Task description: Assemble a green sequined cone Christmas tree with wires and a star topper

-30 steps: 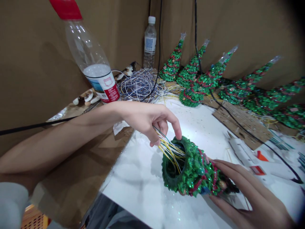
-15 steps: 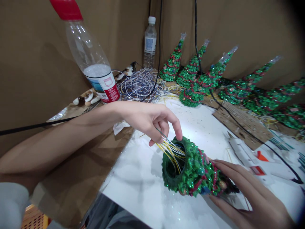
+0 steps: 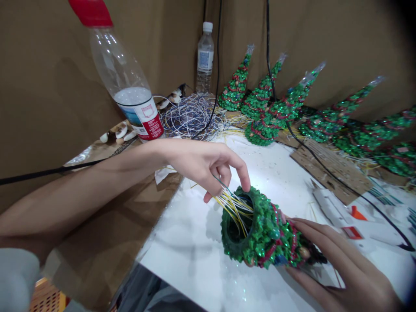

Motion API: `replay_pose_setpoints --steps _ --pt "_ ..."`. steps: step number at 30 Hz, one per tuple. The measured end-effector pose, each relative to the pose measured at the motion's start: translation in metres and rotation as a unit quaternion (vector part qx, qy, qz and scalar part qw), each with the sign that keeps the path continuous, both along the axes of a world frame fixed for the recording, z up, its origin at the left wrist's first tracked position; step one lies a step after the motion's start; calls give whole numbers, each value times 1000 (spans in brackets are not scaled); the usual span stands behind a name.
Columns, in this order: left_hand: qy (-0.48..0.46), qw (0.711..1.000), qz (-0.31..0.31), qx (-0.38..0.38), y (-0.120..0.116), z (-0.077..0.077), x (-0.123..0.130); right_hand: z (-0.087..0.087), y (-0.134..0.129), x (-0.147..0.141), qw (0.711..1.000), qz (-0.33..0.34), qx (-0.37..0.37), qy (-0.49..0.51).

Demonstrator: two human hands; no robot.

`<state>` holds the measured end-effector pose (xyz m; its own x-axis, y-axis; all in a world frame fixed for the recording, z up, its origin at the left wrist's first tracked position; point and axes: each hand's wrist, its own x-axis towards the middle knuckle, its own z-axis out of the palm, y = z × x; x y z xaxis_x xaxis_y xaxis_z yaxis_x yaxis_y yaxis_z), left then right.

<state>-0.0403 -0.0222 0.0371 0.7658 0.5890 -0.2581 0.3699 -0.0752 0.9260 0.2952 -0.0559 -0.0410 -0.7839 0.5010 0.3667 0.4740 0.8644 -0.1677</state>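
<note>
A green Christmas tree ornament (image 3: pixel 269 229) with red garland lies on its side on a white sheet (image 3: pixel 191 242), its hollow base facing left. A bundle of thin yellow and white wires (image 3: pixel 234 207) comes out of the hollow. My left hand (image 3: pixel 211 167) is closed on the wires' ends between thumb and curled fingers, while its index fingertip touches the upper rim of the base. At the tree's narrow end, my right hand (image 3: pixel 344 264) grips it with fingers above and thumb below. The tip of the tree is partly hidden by that hand.
Several similar trees (image 3: pixel 235 89) stand along the back. A tangle of white and blue wire (image 3: pixel 195 117) lies beside a large red-capped bottle (image 3: pixel 139 108) and a small water bottle (image 3: pixel 204 60). A black cable (image 3: pixel 341 177) crosses cardboard (image 3: pixel 328 169) on the right.
</note>
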Motion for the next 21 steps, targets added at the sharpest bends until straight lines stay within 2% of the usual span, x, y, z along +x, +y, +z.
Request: replay_pose_setpoints --steps 8,21 --pt "-3 1000 17 -12 0 -1 1 -2 1 1 1000 -9 0 -5" --pt "-3 999 30 22 0 -4 4 -3 -1 4 1000 -18 0 -5"
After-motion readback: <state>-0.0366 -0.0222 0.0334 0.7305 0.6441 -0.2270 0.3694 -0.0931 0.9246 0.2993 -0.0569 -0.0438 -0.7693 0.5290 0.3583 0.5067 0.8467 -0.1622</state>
